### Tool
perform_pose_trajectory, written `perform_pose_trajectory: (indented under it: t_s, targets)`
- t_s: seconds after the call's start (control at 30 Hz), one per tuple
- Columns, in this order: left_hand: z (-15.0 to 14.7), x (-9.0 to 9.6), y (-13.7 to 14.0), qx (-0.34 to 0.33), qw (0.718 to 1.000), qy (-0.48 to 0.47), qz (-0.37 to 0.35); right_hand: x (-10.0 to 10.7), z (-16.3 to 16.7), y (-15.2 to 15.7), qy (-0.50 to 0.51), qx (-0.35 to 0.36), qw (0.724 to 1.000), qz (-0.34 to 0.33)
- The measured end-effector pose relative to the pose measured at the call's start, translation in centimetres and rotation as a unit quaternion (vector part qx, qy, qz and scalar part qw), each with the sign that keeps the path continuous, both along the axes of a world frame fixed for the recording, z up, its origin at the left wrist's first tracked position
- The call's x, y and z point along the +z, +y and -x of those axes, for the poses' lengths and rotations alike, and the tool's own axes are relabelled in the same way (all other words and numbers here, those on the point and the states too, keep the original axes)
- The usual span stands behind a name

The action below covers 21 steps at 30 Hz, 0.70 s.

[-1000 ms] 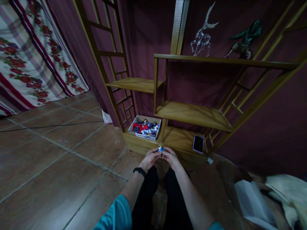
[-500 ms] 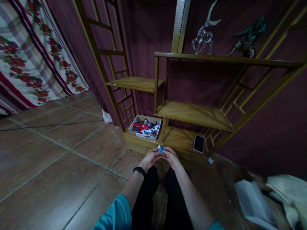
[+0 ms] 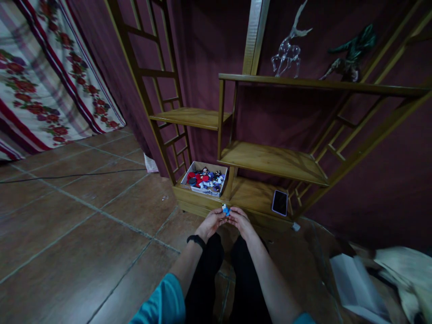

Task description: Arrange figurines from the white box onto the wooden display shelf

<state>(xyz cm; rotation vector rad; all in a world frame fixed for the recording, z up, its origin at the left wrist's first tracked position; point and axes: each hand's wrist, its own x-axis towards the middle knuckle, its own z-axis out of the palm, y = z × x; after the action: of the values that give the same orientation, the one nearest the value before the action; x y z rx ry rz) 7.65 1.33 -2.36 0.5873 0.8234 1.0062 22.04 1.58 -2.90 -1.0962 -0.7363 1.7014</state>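
A small blue and white figurine (image 3: pixel 226 209) is held between the fingertips of both hands, just in front of the low shelf's front edge. My left hand (image 3: pixel 213 221), with a black band on its wrist, grips it from the left. From the right, my right hand (image 3: pixel 239 219) pinches it too. Its finer details are too small to make out. Beyond the hands, an open cardboard box (image 3: pixel 207 192) stands on the bottom shelf, filled with several small figures in red, white, purple and black.
A phone (image 3: pixel 280 202) lies on the bottom shelf (image 3: pixel 249 192) to the right. Higher up stand a clear deer ornament (image 3: pixel 286 54) and a dark green statue (image 3: pixel 353 54). A white box-like object (image 3: pixel 357 283) sits on the floor at right; a black cable (image 3: pixel 77 175) crosses the tiles at left.
Both hands stay in place around the blue and white figurine. Only a very slight shift of the camera view shows.
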Motion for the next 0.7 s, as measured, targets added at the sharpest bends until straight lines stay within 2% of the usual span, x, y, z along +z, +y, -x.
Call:
perform_pose_trajectory:
  t_s: [0.2, 0.43, 0.7]
  targets:
    - [-0.02, 0.00, 0.04, 0.022, 1.000, -0.002, -0.012, -0.19, -0.02, 0.09, 0.006, 0.002, 1.000, -0.004]
    - [-0.40, -0.73, 0.24, 0.086, 0.996, 0.022, -0.032, -0.01, 0.22, -0.05, -0.010, 0.016, 1.000, -0.008]
    - [-0.98, -0.71, -0.05, 0.150, 0.986, 0.053, -0.053, 0.41, 0.41, -0.38, -0.010, 0.028, 0.999, -0.012]
